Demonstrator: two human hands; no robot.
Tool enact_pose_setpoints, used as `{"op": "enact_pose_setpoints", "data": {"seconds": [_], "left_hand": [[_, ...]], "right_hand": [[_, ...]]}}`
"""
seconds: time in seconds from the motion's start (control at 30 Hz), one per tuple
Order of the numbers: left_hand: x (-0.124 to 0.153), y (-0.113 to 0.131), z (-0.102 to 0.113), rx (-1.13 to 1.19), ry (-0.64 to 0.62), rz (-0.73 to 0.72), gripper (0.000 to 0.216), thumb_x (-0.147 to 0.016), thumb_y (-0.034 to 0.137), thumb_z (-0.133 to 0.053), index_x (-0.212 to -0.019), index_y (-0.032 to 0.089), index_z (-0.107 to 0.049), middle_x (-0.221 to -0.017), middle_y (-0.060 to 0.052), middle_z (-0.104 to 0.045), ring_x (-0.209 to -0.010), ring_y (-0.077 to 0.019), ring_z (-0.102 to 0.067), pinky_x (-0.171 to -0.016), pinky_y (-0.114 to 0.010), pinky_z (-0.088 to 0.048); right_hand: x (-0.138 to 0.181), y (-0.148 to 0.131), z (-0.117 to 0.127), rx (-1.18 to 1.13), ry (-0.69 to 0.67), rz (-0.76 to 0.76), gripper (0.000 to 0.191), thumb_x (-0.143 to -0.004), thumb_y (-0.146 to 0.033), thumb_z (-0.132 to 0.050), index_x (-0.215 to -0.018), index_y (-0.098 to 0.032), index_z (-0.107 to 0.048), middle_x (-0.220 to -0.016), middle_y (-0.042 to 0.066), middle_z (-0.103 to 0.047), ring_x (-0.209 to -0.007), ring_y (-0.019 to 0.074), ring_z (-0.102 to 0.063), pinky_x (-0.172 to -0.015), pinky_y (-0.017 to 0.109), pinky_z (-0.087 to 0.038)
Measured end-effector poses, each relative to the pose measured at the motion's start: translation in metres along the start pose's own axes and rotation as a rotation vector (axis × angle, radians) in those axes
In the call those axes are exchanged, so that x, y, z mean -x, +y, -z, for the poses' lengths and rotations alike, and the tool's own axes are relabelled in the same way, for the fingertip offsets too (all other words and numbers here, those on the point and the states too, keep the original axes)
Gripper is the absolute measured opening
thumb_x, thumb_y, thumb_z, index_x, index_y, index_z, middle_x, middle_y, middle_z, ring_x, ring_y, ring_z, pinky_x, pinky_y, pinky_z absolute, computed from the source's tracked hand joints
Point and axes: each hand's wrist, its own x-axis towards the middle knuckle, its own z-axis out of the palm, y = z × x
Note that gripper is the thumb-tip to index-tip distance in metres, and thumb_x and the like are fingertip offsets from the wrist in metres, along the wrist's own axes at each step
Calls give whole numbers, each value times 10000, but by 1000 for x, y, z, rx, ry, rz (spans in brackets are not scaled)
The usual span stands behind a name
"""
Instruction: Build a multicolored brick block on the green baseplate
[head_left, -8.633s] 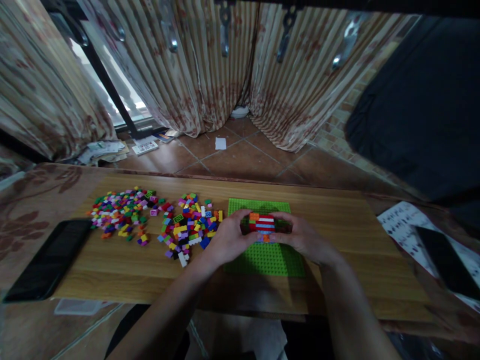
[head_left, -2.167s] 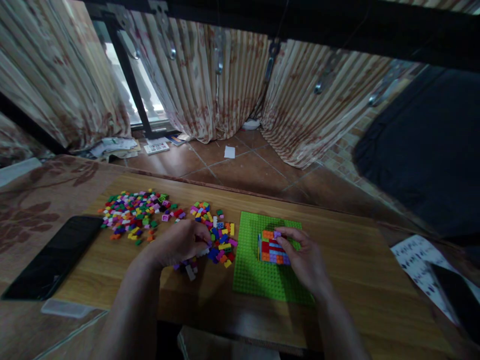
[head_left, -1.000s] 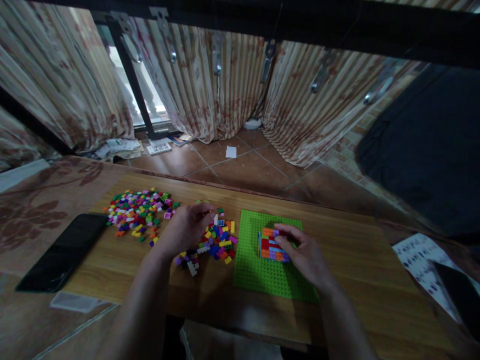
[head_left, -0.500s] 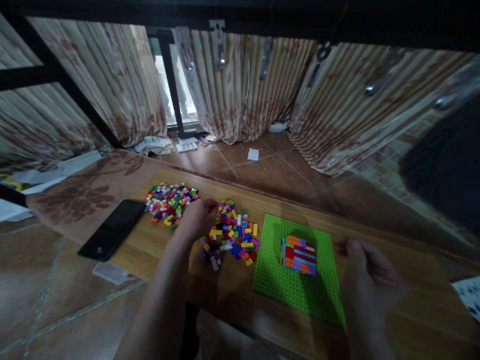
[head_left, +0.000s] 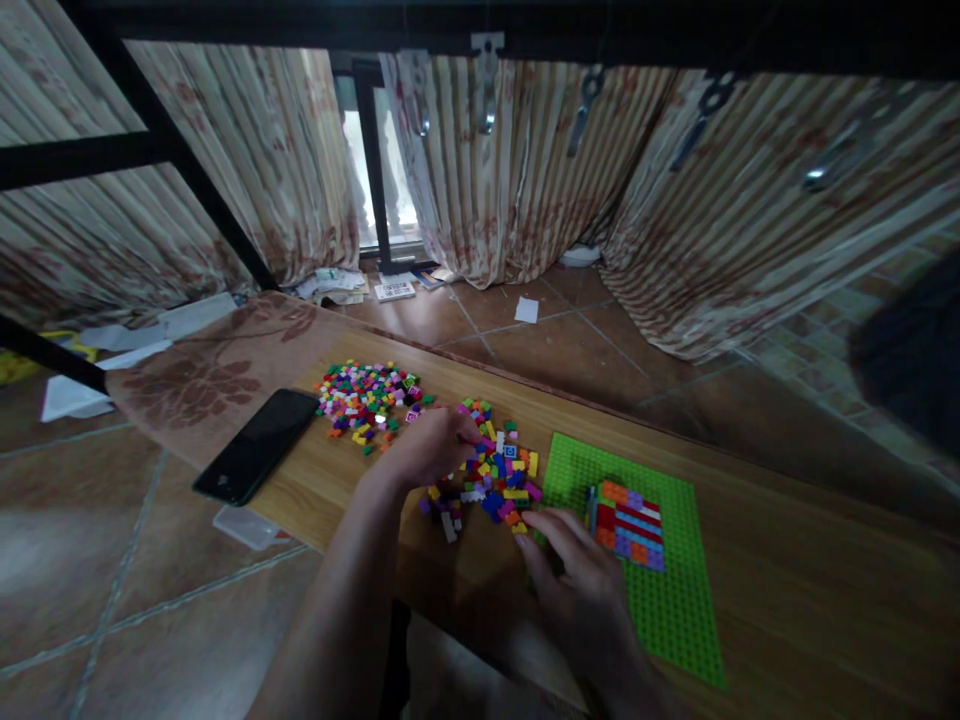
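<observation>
Small toy building bricks of many colours lie in two piles on the wooden table. My left hand reaches over the near brick pile, its fingers curled down at the pile's far left side; what they hold, if anything, is hidden. My right hand is at the pile's near right edge, thumb and forefinger apart beside a yellow brick. Behind it lies a green baseplate, partly covered by the hand. On the baseplate stands a block of joined bricks in orange, red, blue and purple rows.
The other brick pile lies further left. A black phone rests at the table's left, partly on a patterned brown cloth. A clear plastic box is on the tiled floor below. Dark metal bars cross in front of striped curtains.
My right hand has moved left, from beyond the baseplate's right side to the near brick pile. My left hand stays over that pile, slightly further in. The whole view has shifted.
</observation>
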Motion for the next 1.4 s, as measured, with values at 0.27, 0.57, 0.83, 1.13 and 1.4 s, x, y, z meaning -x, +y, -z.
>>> {"op": "enact_pose_setpoints", "data": {"seconds": [0.27,0.57,0.83,1.13,1.4], "left_hand": [[4,24,-4,-90,-144,-66,200,-696,111,-645,-808,216,-774,-746,2,-727,-682,-157,-633,-592,-224,-422],[0,24,-11,-208,-98,-28,185,-681,72,-601,-708,196,-735,-709,-28,-705,-662,-175,-611,-572,-257,-377],[-1,18,-3,-142,63,-31,181,-804,145,-560,-736,188,-722,-742,-38,-718,-701,-174,-652,-638,-238,-423],[-3,17,3,-130,231,116,246,-884,252,-511,-848,172,-741,-756,-54,-738,-703,-176,-655,-621,-244,-417],[-2,3,13,-31,305,256,298,-862,182,-489,-969,161,-766,-893,-73,-774,-811,-198,-689,-712,-253,-487]], "right_hand": [[2,6,-8,123,-70,-26,191,-930,-260,-577,-1104,-217,-643,-1018,68,-716,-918,226,-700,-773,343,-562],[-4,0,-19,31,12,46,208,-966,-171,-503,-1097,-206,-660,-1012,77,-735,-957,217,-693,-853,367,-563],[-7,5,-13,141,171,-3,258,-980,-193,-488,-1158,-200,-675,-1054,87,-741,-979,228,-678,-876,400,-553],[-11,16,-32,227,183,-37,306,-990,-204,-419,-1153,-170,-676,-1047,131,-726,-993,259,-659,-876,432,-542],[-15,10,-30,155,212,-23,254,-989,-186,-455,-1127,-183,-668,-1009,91,-733,-948,208,-677,-861,352,-535]]}}
